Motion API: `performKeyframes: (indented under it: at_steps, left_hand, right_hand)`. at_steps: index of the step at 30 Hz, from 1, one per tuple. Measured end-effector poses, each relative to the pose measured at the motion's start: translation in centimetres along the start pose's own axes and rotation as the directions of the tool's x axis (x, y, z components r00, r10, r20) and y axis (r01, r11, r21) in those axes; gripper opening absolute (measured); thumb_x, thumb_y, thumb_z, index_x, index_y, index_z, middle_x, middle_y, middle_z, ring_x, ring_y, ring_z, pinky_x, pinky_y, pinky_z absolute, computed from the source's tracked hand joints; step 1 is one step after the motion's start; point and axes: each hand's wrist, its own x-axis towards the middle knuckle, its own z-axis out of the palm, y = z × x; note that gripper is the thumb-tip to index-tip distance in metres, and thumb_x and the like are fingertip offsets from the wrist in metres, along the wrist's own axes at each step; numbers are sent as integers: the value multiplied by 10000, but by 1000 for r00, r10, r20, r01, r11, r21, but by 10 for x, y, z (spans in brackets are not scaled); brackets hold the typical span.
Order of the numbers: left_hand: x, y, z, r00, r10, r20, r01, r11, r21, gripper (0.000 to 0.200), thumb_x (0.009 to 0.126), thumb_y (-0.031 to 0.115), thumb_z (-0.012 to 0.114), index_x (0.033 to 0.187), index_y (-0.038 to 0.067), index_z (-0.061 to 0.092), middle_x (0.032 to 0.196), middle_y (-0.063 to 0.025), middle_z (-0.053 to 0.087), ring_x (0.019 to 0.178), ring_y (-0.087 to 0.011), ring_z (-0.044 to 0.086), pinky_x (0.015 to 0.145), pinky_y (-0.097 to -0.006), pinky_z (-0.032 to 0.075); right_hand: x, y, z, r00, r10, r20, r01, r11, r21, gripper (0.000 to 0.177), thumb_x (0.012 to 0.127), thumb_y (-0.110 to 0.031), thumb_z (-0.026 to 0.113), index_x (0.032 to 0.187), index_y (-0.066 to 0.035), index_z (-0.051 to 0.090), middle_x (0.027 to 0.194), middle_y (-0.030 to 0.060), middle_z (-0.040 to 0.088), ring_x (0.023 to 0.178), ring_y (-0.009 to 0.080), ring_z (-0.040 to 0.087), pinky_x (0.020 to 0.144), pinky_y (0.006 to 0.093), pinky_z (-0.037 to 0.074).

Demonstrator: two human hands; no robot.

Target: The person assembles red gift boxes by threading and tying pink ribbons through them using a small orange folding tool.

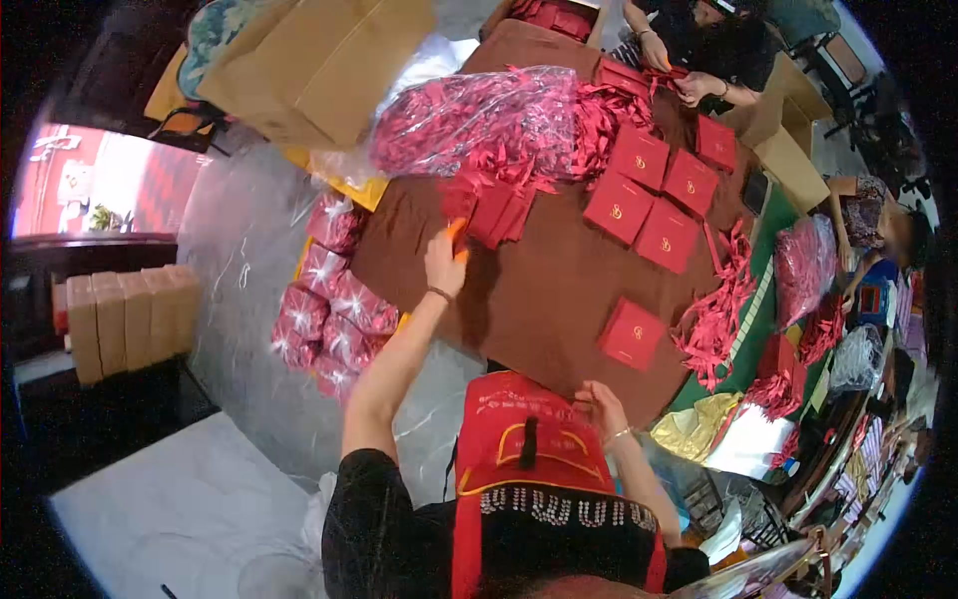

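My left hand (445, 265) reaches over the brown tabletop, fingers closed, with bright orange at the fingertips. Just beyond them is a blurred red ribboned piece (459, 198), which overlaps the fingertips in this view. Beside it leans a stack of flat red packets (501, 212). My right hand (602, 407) is low at the table's near edge, its fingers loosely curled and apart, holding nothing that shows. The nearest thing to it is a single red box with a gold emblem (634, 333). Several similar red boxes (667, 236) lie farther back on the right.
A clear plastic bag of red ribboned pieces (474, 120) spans the far side. Loose red ribbons (723, 304) lie at the right edge. Wrapped red bundles (344, 304) are stacked left on the floor. A large cardboard box (314, 65) and a co-worker's hands (689, 80) are beyond.
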Motion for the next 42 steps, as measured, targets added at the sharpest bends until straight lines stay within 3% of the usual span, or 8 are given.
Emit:
performKeyframes:
  at_steps: [3, 12, 16, 21, 23, 27, 30, 42]
  left_hand:
    - [66, -14, 27, 988, 133, -78, -77, 863, 500, 606, 666, 8, 562, 1235, 162, 425, 1277, -77, 395, 1124, -264, 392, 899, -427, 309]
    - [93, -70, 116, 972, 82, 222, -215, 702, 679, 657, 700, 179, 598, 1297, 107, 332, 1358, -137, 281, 1164, -301, 355, 918, -446, 335]
    - [93, -26, 89, 892, -68, 446, -241, 764, 599, 670, 700, 274, 644, 1287, 144, 349, 1362, -141, 264, 985, -323, 505, 829, -455, 417]
    - [63, -9, 130, 980, 140, 142, -199, 704, 681, 465, 730, 194, 608, 1167, 134, 459, 1060, -130, 531, 863, -305, 566, 754, -401, 470]
    - [44, -3, 161, 960, 233, 158, -268, 927, 263, 332, 749, 155, 581, 1072, 89, 543, 951, -126, 585, 875, -295, 562, 804, -396, 446]
    - [-39, 47, 261, 797, 169, 580, -116, 985, -126, 346, 787, 271, 583, 1063, 62, 575, 986, -139, 603, 891, -283, 585, 787, -353, 456]
    - [-87, 117, 311, 647, -160, 745, -43, 968, 246, 652, 761, 375, 625, 1293, 135, 334, 1016, -135, 602, 883, -282, 596, 799, -398, 445]
    - [-159, 128, 385, 893, -336, 300, 112, 811, 574, 687, 685, 262, 720, 1263, 140, 368, 1166, -111, 505, 1040, -282, 512, 888, -507, 342]
  right_hand:
    - [28, 43, -20, 979, -184, -91, 183, 983, -18, 271, 891, -286, 474, 1031, -61, 530, 957, 65, 583, 813, 180, 562, 717, 326, 468]
    - [32, 108, -28, 906, -62, -419, 116, 988, 104, 267, 853, -220, 550, 1056, -46, 546, 858, 25, 589, 730, 114, 552, 634, 245, 466]
    - [17, 90, -19, 892, -11, -452, 65, 992, 105, 257, 831, -255, 587, 988, -55, 553, 788, 12, 590, 654, 103, 547, 584, 242, 458]
    - [33, 98, -83, 931, -64, -359, 152, 963, 221, 194, 825, -232, 596, 985, -131, 554, 838, 21, 592, 711, 101, 557, 533, 241, 459]
    - [36, 88, -112, 943, -98, -317, 176, 958, 228, 200, 823, -229, 598, 993, -134, 552, 855, 25, 592, 733, 107, 562, 526, 247, 462]
    - [53, 52, -154, 913, -76, -400, 189, 949, 252, 236, 819, -221, 593, 1027, -122, 544, 852, 14, 591, 725, 92, 559, 570, 246, 470]
    - [65, 35, -182, 906, -62, -418, 175, 955, 239, 309, 817, -213, 583, 1099, -106, 514, 932, 24, 580, 816, 108, 550, 669, 276, 464]
    - [154, 37, -218, 888, -283, -364, 309, 951, 15, 759, 796, -229, 612, 1375, -58, 151, 1361, 135, 313, 1143, 227, 434, 963, 316, 331]
